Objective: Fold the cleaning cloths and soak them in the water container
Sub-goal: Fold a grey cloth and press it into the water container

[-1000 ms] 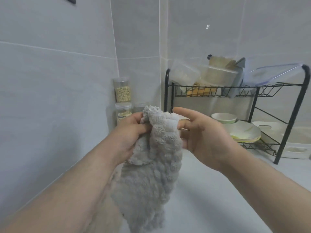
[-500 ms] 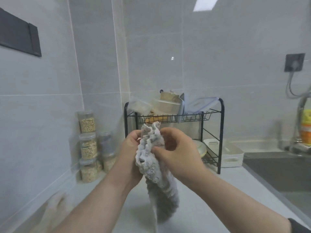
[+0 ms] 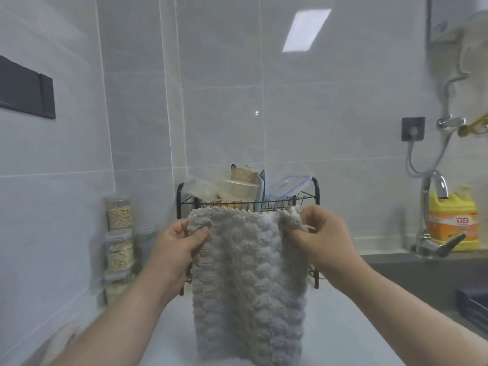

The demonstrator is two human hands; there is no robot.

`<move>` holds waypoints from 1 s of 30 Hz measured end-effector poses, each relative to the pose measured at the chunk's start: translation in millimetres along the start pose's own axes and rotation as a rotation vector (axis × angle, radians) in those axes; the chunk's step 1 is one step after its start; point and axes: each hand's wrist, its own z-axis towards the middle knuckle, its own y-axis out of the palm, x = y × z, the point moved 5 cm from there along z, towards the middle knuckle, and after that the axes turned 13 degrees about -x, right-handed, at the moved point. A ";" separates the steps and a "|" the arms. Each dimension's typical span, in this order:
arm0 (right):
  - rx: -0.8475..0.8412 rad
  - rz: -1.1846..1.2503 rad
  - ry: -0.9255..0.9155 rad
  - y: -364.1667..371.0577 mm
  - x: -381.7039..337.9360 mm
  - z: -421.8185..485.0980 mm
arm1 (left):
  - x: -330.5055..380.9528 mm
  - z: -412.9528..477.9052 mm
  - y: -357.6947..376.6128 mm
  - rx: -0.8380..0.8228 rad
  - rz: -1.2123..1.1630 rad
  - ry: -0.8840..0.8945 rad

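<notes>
- The cloth (image 3: 248,281) hides the lower shelf of the rack (image 3: 179,194) and the fingers of the left hand (image 3: 177,247) behind its top corner.
- The jars (image 3: 119,241) are smeared, and the bottom one is hardly readable.
- A pale blur (image 3: 60,339) lies bottom left, perhaps another cloth.
- The heater (image 3: 459,19) and a dark thing (image 3: 472,302) in the sink (image 3: 412,276) are cut by the right edge.

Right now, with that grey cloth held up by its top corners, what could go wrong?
The left hand and right hand each pinch only a corner of the cloth; a slip could drop it crumpled on the counter. The wire dish rack stands behind it; a forward swing might snag it.
</notes>
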 end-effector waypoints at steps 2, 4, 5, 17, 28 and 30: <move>0.044 0.012 0.014 -17.0 3.4 -0.6 | 4.1 -0.7 -5.3 0.023 -0.042 -0.006; 0.034 0.037 0.020 -25.2 4.4 -1.6 | 7.6 -2.8 -5.4 0.024 -0.024 -0.013; 0.025 0.039 0.025 -27.5 4.9 -1.3 | 8.1 -3.3 -5.0 0.015 -0.003 -0.013; 0.067 -0.239 0.073 -67.2 -5.0 -0.9 | 0.1 9.0 -25.1 -0.044 0.301 -0.119; -0.181 -0.576 0.409 -15.8 195.9 0.5 | -164.0 50.5 -38.5 -0.190 0.987 -0.247; -0.203 -0.628 0.393 -9.9 215.1 4.0 | -185.6 57.5 -37.2 -0.216 1.033 -0.242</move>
